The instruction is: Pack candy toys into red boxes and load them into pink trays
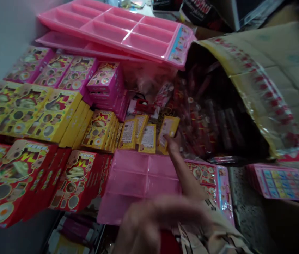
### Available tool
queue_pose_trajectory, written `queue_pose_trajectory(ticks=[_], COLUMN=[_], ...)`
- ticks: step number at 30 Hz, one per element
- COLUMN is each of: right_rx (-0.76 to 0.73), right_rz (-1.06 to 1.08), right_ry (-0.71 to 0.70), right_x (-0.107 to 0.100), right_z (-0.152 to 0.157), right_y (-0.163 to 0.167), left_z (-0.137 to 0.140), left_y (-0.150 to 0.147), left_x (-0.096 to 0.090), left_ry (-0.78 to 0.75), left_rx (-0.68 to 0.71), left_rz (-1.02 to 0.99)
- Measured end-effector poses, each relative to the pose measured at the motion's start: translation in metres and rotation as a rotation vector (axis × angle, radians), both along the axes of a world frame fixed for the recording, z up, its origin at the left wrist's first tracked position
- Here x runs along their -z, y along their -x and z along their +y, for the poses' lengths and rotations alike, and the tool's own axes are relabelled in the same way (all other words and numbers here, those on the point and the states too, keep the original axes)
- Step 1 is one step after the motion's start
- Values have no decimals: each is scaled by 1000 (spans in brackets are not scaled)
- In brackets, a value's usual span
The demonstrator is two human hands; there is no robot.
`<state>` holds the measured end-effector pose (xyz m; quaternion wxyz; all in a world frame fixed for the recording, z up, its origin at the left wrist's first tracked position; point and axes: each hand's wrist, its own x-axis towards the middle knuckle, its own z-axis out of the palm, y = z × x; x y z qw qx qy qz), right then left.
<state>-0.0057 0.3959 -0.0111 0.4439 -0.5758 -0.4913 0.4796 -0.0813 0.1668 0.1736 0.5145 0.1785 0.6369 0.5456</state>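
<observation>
My right hand (176,151) reaches over the pink compartment tray (135,185) and grips a small yellow box (168,128), its thumb on the printed face. More yellow boxes (147,138) lie just left of it, printed side up. In the foreground my left hand (149,222) is smeared by motion above the tray's near edge, and its finger pose cannot be made out. Small red boxes (203,173) show at the tray's right side, beside its printed end strip (225,187).
Stacks of red boxes (72,176), yellow boxes (41,109) and magenta boxes (104,79) stand at left. Pink trays (128,26) are piled behind. On the right an opened bag (252,84) holds wrapped red items (199,120). Printed cards (284,181) lie at far right.
</observation>
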Motion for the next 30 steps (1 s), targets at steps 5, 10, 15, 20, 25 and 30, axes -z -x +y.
queue_pose_trajectory(ticks=[5,10,15,20,25,30], right_rx=[-440,-586,-736,-812,-1121,-1262], right_rz=[-779,-977,-926,-829,-717,-646], right_ry=[-682,-716,-570,-534,-531,-698], right_x=[-35,-11,5,-1,0,1], right_z=[-91,-143,-158,-173,-169,-154], right_y=[-50,-83,-105,-107,-86,-84], left_z=[39,39,20,-12,-52,-62], left_y=[11,6,-7,-13,-22,42], left_x=[63,129,151,167,175,197], left_ry=[60,132,168,155,114,88], left_rx=[-134,-152,-151,-21,46,-15], left_rz=[-257,-311,-229,-156,-77,603])
